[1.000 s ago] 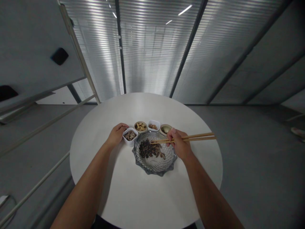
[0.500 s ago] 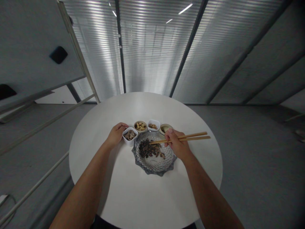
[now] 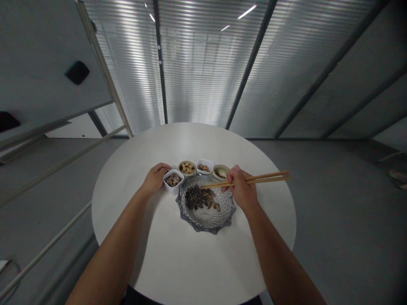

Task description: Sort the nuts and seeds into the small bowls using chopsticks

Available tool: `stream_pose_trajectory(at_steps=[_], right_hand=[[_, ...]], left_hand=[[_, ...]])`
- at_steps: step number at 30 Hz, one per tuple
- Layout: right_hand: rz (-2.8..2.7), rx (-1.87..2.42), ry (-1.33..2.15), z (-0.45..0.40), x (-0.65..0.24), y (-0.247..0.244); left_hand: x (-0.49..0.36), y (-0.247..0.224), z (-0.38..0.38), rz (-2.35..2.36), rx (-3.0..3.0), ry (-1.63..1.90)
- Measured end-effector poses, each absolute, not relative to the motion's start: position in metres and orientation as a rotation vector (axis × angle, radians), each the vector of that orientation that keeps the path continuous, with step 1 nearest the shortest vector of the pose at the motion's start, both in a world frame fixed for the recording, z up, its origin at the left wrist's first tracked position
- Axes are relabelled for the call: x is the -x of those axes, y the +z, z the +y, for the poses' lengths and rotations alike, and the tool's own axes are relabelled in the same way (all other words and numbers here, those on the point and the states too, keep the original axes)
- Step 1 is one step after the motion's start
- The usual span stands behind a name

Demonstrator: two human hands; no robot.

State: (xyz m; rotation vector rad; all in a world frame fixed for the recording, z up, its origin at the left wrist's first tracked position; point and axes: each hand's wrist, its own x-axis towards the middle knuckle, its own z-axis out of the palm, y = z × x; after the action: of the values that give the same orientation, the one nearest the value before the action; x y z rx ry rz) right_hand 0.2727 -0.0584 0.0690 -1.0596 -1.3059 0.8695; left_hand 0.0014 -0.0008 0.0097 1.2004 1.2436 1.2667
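Gripping firmly, the right hand [image 3: 242,189] pinched wooden chopsticks [image 3: 261,178], their tips close together over the glass dish [image 3: 206,222] and its heap of dark seeds [image 3: 199,198]. The left hand [image 3: 154,178] curled against a square white bowl [image 3: 173,181] of striped seeds, beside the dish. Behind them on the white table [image 3: 159,245] stood a round bowl [image 3: 187,167] of peanuts, a square bowl [image 3: 204,166] of nuts, and a round bowl [image 3: 221,171] just beside the right hand, its contents hard to tell.
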Motion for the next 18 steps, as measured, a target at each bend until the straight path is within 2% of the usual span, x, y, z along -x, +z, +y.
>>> stream_pose_trajectory(at_steps=[18], right_hand=[[-1.447, 1.129, 0.878, -0.0584, -0.2726, 0.0613]], left_hand=[[-0.0029, 0.0140, -0.0018, 1.252, -1.196, 1.271]])
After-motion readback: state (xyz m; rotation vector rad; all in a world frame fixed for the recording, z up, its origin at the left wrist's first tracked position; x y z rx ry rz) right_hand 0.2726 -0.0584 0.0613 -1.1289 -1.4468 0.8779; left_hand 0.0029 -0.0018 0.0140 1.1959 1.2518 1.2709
